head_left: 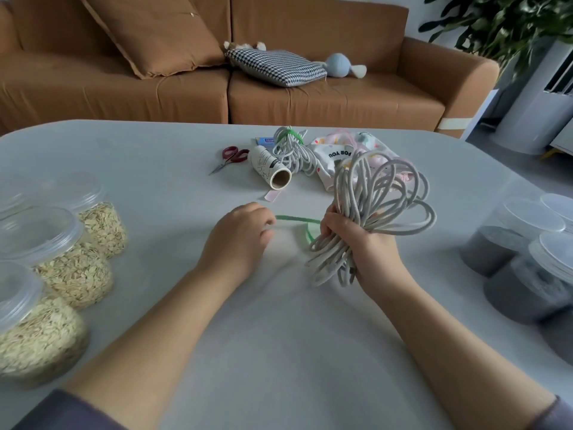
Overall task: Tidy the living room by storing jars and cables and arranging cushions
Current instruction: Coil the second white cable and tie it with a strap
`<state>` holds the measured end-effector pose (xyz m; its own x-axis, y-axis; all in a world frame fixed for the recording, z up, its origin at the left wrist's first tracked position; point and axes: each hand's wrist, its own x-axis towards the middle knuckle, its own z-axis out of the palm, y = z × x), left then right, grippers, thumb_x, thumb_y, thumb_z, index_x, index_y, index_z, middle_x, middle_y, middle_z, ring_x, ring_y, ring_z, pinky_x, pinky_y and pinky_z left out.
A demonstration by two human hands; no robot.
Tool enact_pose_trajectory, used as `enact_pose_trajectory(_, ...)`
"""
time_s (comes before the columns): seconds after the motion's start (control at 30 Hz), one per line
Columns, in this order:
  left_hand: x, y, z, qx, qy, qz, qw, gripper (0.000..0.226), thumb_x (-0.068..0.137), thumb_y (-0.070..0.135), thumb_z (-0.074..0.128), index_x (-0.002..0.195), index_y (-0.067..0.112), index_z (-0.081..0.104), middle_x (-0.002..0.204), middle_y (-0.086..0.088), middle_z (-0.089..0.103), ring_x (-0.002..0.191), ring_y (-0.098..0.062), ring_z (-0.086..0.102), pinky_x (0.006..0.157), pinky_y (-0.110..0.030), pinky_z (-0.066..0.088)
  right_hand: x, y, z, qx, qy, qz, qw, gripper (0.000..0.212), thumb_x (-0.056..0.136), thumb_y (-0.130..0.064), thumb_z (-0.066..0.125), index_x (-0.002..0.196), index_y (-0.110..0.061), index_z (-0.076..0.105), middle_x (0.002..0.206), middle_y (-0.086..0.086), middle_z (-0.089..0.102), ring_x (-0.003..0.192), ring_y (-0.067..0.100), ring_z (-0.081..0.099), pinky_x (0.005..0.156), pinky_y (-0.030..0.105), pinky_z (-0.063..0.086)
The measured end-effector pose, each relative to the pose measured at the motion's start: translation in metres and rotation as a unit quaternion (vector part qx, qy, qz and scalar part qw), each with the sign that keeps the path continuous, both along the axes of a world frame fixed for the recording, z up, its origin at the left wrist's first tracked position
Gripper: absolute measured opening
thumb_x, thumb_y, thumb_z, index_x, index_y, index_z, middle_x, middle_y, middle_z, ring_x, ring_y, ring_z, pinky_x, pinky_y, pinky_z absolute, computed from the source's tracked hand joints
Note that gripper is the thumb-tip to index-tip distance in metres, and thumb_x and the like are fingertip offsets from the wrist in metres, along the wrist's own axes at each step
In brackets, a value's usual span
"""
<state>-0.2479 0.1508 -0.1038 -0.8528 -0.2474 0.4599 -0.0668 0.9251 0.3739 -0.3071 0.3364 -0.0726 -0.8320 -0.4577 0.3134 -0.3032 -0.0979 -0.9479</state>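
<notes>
My right hand (361, 243) grips a bundle of looped grey cable (375, 206) above the grey table (155, 156). A green strap (297, 219) runs from that bundle to my left hand (240, 234), which pinches its free end. A second grey cable bundle (291, 150), bound with a green strap, lies further back on the table. Three clear jars of oats (71, 271) stand at the left. Jars with dark grey contents (502, 249) stand at the right. On the brown sofa (325, 97) lie a brown cushion (155, 32) and a houndstooth cushion (279, 68).
Red-handled scissors (231, 156), a white roll (271, 167), a small blue box (264, 140) and a printed cloth bag (338, 153) lie at the table's far middle. A blue soft toy (339, 66) sits on the sofa. A plant (502, 20) and white unit (542, 97) stand at right.
</notes>
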Motion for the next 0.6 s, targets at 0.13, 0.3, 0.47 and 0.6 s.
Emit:
enact_pose_trajectory(0.13,0.008,-0.004,0.009,0.116,0.126,0.061,0.983,0.009,0.084,0.006,0.064,0.082,0.015,0.065,0.079,0.008,0.062,0.073,-0.014,0.058,0.069,-0.021,0.043,-0.001,0.004,0.004,-0.023,0.014,-0.003,1.000,0.005,0.074,-0.011,0.060,0.077,-0.007,0.060,0.067,0.009,0.049,0.064,0.020,0.047,0.058,0.033,0.043)
enact_pose_trajectory(0.3,0.016,-0.014,0.026,0.404,0.225,0.028,0.886,0.017,0.083,0.012,0.067,0.085,0.028,0.067,0.074,0.004,0.063,0.070,-0.013,0.058,0.072,-0.024,0.046,-0.003,0.001,0.001,-0.018,-0.028,0.020,0.999,0.011,0.071,-0.013,0.063,0.067,-0.023,0.060,0.062,0.002,0.052,0.065,0.024,0.050,0.066,0.044,0.049)
enact_pose_trajectory(0.47,0.017,-0.014,0.032,0.528,0.252,-0.003,0.811,0.023,0.090,-0.002,0.061,0.094,0.020,0.066,0.070,0.002,0.061,0.067,-0.009,0.059,0.073,-0.021,0.050,-0.003,-0.006,-0.005,-0.018,-0.096,0.027,0.995,0.008,0.069,-0.010,0.063,0.066,-0.016,0.058,0.060,0.008,0.052,0.061,0.023,0.052,0.067,0.046,0.048)
enact_pose_trajectory(0.6,0.014,-0.018,0.035,0.709,0.247,-0.060,0.658,0.016,0.097,0.011,0.052,0.085,0.021,0.057,0.080,0.009,0.071,0.083,-0.006,0.067,0.079,-0.023,0.050,-0.002,-0.004,-0.004,-0.018,-0.108,0.066,0.992,0.010,0.070,-0.009,0.061,0.065,-0.017,0.060,0.058,0.010,0.054,0.057,0.026,0.051,0.064,0.048,0.046)
